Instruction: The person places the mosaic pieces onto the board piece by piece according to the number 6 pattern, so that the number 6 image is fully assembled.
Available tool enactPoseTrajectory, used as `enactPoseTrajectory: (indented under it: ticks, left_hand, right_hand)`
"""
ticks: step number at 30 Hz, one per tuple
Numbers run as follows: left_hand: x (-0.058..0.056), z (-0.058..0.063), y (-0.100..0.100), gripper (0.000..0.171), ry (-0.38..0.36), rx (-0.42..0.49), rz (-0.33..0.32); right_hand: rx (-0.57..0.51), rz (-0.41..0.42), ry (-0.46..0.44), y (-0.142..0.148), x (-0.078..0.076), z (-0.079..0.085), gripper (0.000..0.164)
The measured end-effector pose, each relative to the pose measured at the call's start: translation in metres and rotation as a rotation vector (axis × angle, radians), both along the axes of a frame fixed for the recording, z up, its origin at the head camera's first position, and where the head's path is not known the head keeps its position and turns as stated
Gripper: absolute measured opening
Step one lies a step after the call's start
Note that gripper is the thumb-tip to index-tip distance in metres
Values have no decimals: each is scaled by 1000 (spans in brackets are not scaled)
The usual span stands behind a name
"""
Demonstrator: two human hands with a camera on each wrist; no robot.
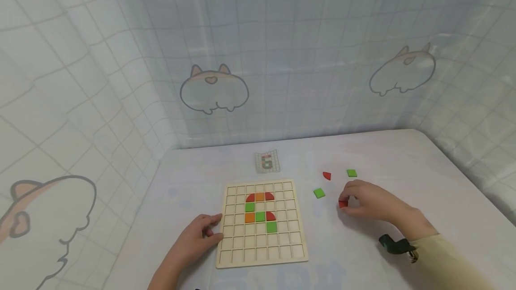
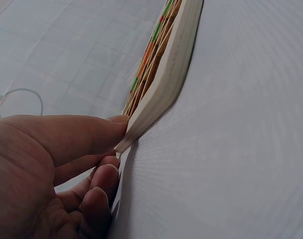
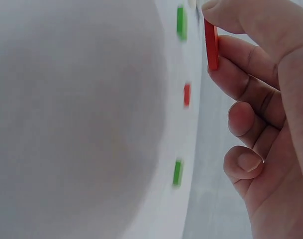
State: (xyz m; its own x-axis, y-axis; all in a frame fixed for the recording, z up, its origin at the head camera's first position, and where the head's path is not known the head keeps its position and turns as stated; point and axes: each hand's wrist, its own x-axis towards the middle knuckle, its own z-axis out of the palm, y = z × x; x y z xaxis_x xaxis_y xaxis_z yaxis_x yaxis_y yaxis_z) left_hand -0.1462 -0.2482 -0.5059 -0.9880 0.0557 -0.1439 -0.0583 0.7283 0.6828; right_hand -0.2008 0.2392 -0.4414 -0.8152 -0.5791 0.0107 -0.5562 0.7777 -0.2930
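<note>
My right hand (image 1: 364,200) pinches a red tile (image 3: 211,46) between thumb and fingers, to the right of the board; the other fingers are bent and hold nothing. The tile's outline is partly hidden by the fingers. My left hand (image 1: 197,238) touches the left edge of a pale wooden grid board (image 1: 238,254) with its thumb and a finger. On the board, red quarter-round, orange square and green square tiles (image 1: 260,216) sit in the cells. A loose green square (image 1: 319,193) and a red quarter-round (image 1: 327,176) lie between the board and the right hand.
Another green square (image 1: 352,172) lies just beyond the right hand. Behind the board is a small grid card (image 1: 267,161) with a coloured figure. A checked curtain (image 1: 306,79) rises behind the white-covered table (image 1: 189,178).
</note>
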Motion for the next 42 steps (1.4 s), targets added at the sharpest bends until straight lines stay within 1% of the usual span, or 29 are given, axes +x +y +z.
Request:
enactPoseTrajectory:
  ticks: [6, 14, 22, 29, 33, 38, 42]
  left_hand:
    - [1, 1, 0, 57, 8, 19, -12]
    - [1, 1, -1, 56, 12, 28, -17]
    - [1, 2, 0, 57, -1, 16, -7]
    - [1, 2, 1, 57, -9, 7, 2]
    - [-1, 1, 2, 57, -6, 0, 7]
    - [0, 2, 2, 55, 5, -9, 6]
    - [2, 3, 2, 55, 8, -11, 4]
  right_hand:
    - [2, 77, 14, -28, 2, 0, 10]
    - [-25, 202, 67, -61, 4, -6, 8]
    - [-44, 270, 44, -94, 6, -11, 11]
    - [-36, 348, 85, -123, 10, -17, 11]
    - [-44, 377, 77, -139, 15, -16, 13]
    - [-10, 422, 91, -158, 19, -20, 13]
    - [15, 430, 86, -168, 22, -23, 11]
